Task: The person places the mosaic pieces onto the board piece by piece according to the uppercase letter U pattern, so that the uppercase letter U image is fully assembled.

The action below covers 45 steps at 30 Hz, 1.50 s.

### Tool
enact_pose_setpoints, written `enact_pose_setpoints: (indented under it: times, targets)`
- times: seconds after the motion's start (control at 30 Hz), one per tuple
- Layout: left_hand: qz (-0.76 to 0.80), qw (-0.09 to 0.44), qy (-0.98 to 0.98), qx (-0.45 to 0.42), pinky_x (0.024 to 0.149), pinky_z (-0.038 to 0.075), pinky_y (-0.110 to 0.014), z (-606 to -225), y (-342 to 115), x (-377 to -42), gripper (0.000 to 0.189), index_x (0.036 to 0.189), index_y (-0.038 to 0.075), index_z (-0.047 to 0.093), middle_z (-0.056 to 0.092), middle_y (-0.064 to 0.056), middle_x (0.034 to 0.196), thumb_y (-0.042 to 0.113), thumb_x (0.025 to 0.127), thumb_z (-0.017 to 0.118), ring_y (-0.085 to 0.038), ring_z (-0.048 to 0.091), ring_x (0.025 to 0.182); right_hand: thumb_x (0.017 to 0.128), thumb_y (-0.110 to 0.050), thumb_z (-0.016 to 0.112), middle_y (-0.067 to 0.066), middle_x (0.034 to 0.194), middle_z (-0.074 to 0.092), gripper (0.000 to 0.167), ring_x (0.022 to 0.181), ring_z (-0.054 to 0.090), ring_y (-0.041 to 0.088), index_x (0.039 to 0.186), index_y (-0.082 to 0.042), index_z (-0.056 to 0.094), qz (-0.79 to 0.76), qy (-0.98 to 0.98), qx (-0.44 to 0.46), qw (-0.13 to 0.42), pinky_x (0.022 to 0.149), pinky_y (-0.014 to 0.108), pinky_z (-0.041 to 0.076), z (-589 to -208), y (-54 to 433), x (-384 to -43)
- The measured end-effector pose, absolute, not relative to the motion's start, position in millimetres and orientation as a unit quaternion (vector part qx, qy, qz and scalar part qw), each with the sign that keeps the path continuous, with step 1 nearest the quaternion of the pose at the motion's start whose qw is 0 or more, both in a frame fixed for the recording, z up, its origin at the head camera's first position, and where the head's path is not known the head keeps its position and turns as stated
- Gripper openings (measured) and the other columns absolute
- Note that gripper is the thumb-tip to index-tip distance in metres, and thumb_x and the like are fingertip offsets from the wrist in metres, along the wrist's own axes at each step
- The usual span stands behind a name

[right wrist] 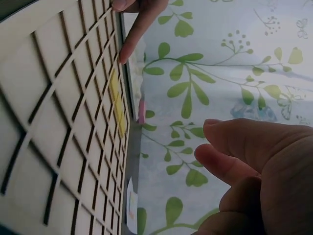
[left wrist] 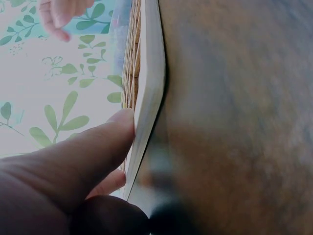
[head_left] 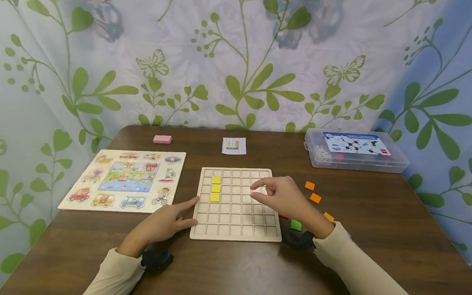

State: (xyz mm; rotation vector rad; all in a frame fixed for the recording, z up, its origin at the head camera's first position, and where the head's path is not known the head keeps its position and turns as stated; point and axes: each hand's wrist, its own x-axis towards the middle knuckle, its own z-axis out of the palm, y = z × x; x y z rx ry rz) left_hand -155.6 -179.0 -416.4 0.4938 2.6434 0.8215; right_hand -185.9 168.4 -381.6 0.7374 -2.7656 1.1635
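Here, left grip [head_left: 164,223] against gridded board [head_left: 236,218] with 3 yellow tiles [head_left: 215,188].

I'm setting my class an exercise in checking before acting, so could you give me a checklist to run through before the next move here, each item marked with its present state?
1. Grid board steadied: ok, the left hand touches its left edge.
2. Right hand free: ok, nothing shows between its fingertips.
3. Yellow tiles lined up: ok, three in neighbouring cells of one column.
4. Orange tiles in sight: ok, three lie right of the board.
5. Red tile fully visible: not ok, partly hidden in the head view.
6. Yellow tiles match the pattern card: cannot tell, its print is too small.
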Motion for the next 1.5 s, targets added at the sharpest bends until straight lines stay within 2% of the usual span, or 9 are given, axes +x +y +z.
enact_pose_setpoints:
  times: [0.17,0.33,0.6,0.87,1.1,1.5]
  targets:
    - [0.288,0.164,0.927,0.175,0.054,0.035,-0.029,-417,-179,-156,0.070,0.160,0.022,0.039,0.045,0.004,0.060,0.042,0.099,0.067,-0.010,0.037,0.052,0.091,-0.035,0.079,-0.009,0.051,0.031,0.017,0.043,0.028,0.009,0.100,-0.021,0.080,0.374,-0.899,0.227,0.016,0.047,0.028,0.031,-393,191,-180]
    - [0.289,0.164,0.926,0.179,0.053,0.035,-0.028,-417,-178,-155,0.070,0.160,0.021,0.039,0.045,0.005,0.059,0.041,0.099,0.067,-0.010,0.036,0.051,0.091,-0.032,0.080,-0.010,0.054,0.034,0.012,0.049,0.031,0.009,0.097,-0.022,0.080,0.355,-0.913,0.199,0.012,0.050,0.028,0.032,-404,212,-175]
    - [0.289,0.158,0.927,0.181,0.055,0.036,-0.030,-414,-178,-154,0.069,0.160,0.020,0.038,0.043,0.005,0.058,0.040,0.100,0.067,-0.010,0.035,0.050,0.090,-0.030,0.081,-0.009,0.053,0.037,0.013,0.047,0.033,0.010,0.099,-0.020,0.080,0.324,-0.928,0.182,0.016,0.048,0.028,0.031,-408,235,-167]
    - [0.292,0.155,0.925,0.189,0.054,0.036,-0.029,-413,-178,-154,0.069,0.160,0.019,0.039,0.042,0.006,0.057,0.038,0.100,0.067,-0.009,0.034,0.050,0.090,-0.032,0.080,-0.009,0.054,0.037,0.020,0.048,0.035,0.011,0.105,-0.018,0.080,0.297,-0.942,0.160,-0.004,0.048,0.027,0.028,-413,252,-158]
    - [0.293,0.162,0.924,0.186,0.053,0.036,-0.029,-415,-178,-154,0.070,0.160,0.020,0.038,0.042,0.006,0.058,0.040,0.100,0.067,-0.009,0.034,0.050,0.090,-0.037,0.080,-0.008,0.054,0.037,0.026,0.050,0.036,0.013,0.107,-0.016,0.080,0.281,-0.949,0.146,-0.006,0.048,0.028,0.027,-417,257,-154]
    - [0.292,0.158,0.925,0.187,0.053,0.036,-0.029,-414,-178,-153,0.069,0.160,0.019,0.038,0.042,0.006,0.057,0.039,0.100,0.066,-0.009,0.034,0.050,0.088,-0.032,0.082,-0.010,0.052,0.034,0.026,0.046,0.033,0.009,0.107,-0.014,0.080,0.252,-0.954,0.164,0.002,0.048,0.026,0.026,-422,251,-153]
